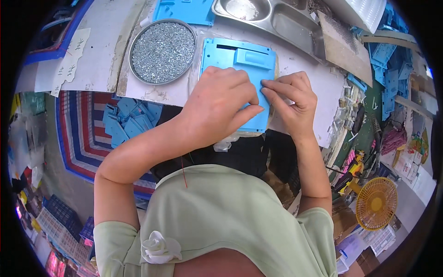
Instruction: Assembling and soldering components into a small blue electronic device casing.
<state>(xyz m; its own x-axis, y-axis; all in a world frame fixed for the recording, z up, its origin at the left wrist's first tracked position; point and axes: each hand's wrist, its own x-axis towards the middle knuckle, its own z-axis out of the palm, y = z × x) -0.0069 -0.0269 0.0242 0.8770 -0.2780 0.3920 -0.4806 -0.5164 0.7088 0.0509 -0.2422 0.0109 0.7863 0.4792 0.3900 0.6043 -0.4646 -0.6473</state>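
A flat light-blue plastic panel (256,74) with a dark slot and a raised rectangular part lies in front of me near the table's edge. My left hand (221,104) is over its left half, fingers curled and thumb pointing right; whatever they may hold is hidden. At the panel's right side, my right hand (295,99) has thumb and forefinger pinched together against the blue surface. Anything between those fingertips is too small to make out. Left of the panel stands a round metal dish (130,60) filled with small silvery screws (162,53).
A metal compartment tray (272,28) and another blue panel (184,10) lie at the back. A brown board (345,48) leans at right. Blue parts (129,117) fill a striped bag (69,134) below left. A yellow fan (376,203) stands lower right.
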